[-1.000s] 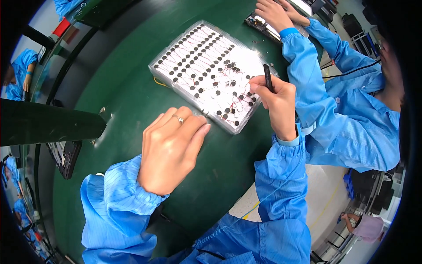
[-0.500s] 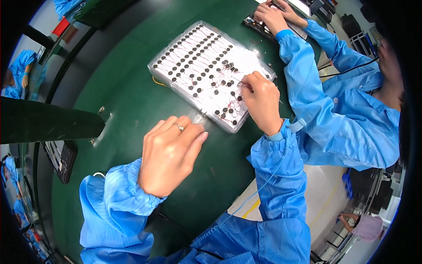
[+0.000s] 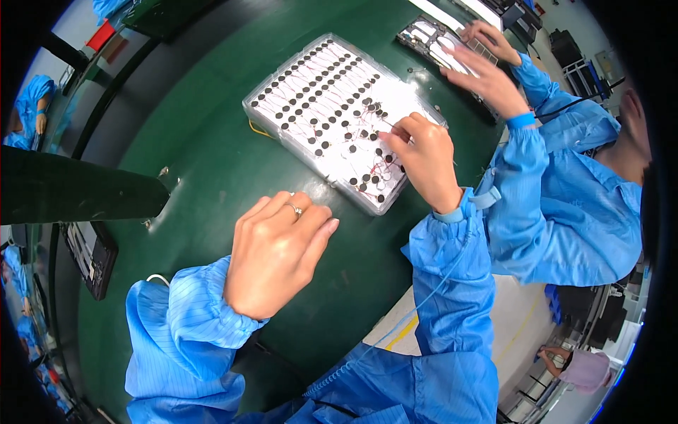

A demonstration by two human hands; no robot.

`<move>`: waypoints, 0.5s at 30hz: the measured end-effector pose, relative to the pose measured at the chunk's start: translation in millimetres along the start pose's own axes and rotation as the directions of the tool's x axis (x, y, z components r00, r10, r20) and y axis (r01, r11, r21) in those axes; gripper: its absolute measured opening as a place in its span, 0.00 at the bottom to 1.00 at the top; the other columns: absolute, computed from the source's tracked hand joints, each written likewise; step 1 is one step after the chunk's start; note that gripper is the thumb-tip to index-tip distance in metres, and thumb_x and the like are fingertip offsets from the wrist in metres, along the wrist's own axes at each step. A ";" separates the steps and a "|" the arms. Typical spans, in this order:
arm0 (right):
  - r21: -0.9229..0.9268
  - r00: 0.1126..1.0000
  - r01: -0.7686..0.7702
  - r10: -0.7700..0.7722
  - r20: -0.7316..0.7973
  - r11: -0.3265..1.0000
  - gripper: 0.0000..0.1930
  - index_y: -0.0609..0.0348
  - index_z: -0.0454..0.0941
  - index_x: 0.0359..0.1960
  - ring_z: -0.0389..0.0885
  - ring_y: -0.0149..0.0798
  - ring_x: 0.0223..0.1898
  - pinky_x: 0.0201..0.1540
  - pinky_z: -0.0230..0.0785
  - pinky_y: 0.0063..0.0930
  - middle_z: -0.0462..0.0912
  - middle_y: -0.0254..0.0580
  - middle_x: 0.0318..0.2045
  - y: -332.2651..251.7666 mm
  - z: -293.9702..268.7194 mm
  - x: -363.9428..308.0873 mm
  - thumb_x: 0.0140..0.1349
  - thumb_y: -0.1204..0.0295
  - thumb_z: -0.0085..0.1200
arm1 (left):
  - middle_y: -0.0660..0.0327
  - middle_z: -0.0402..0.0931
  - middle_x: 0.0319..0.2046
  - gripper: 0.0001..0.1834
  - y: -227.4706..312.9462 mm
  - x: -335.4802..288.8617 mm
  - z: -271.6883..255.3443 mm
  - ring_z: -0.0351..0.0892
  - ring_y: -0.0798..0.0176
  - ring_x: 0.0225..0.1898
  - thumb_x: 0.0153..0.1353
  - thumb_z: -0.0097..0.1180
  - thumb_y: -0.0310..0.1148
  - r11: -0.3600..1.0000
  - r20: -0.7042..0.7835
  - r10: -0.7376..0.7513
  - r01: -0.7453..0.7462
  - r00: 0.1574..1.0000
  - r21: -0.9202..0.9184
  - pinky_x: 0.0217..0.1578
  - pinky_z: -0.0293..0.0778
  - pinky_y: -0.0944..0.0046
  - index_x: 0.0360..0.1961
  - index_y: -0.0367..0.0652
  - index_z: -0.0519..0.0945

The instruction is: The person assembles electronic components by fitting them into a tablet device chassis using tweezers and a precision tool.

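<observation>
Green table (image 3: 212,162) under everything. Co-worker's sleeve (image 3: 522,191) is right of the grip, close up against the right forearm in this view; a nudge there could jog the pinch. Clear tray (image 3: 392,90) sits directly under the grip, which is over its right part.

Left hand (image 3: 272,251): palm down, fingers loosely curled, below-left of the grip, just off the tray's near edge. Can't tell if anything's under it; doesn't look like it's bracing the tray, so a snag could shift the whole thing.

Right hand (image 3: 427,159): thumb and fingers bunched as for a pinch; contents hidden, can't tell what's held. Cord (image 3: 339,374) trails below-left of the grip; could tug the wrist.

Black discs (image 3: 353,149): neat rows up-left of the grip, loose ones beside and below. Red leads (image 3: 376,168) cross there; pulling one disc could drag neighbours or strain a joint.
</observation>
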State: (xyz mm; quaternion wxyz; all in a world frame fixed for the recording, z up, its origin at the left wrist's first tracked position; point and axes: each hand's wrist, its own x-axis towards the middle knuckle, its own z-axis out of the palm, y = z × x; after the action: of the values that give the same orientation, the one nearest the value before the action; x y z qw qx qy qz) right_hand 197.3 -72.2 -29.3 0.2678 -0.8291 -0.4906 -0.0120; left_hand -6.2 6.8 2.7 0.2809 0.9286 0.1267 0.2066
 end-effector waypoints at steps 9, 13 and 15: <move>0.016 0.986 -0.045 0.047 -0.158 0.999 0.04 0.65 0.74 0.19 0.74 0.44 0.20 0.25 0.65 0.35 0.74 0.48 0.19 -4.5 -3.4 -10.4 0.41 0.77 0.48 | 0.57 0.71 0.20 0.04 12.2 2.2 1.3 0.70 0.56 0.23 0.44 0.56 0.23 1.000 0.004 0.029 -0.029 1.000 -0.002 0.25 0.65 0.63 0.24 0.35 0.75; 0.681 0.948 -0.281 0.305 0.088 0.676 0.06 0.68 0.76 0.24 0.64 0.25 0.14 0.19 0.56 0.17 0.74 0.38 0.16 -35.2 -31.2 -22.3 0.44 0.78 0.51 | 0.55 0.72 0.23 0.05 15.2 10.4 2.2 0.71 0.57 0.25 0.46 0.55 0.23 0.995 -0.114 -0.024 0.012 0.993 -0.100 0.28 0.67 0.65 0.27 0.34 0.75; 0.932 0.924 -0.292 0.316 0.216 0.215 0.04 0.68 0.76 0.23 0.61 0.22 0.13 0.17 0.51 0.14 0.73 0.35 0.17 -49.2 -35.3 -28.8 0.45 0.78 0.51 | 0.55 0.73 0.24 0.05 23.1 15.6 2.3 0.72 0.59 0.25 0.48 0.54 0.24 0.989 -0.179 -0.056 0.031 0.982 -0.142 0.29 0.68 0.67 0.28 0.34 0.76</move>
State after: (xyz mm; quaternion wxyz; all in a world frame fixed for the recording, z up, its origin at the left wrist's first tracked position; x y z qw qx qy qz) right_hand 150.6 -93.0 14.1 0.7097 -0.5824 -0.2252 0.3263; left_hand 11.4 -7.6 19.1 0.3362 0.8811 0.1578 0.2929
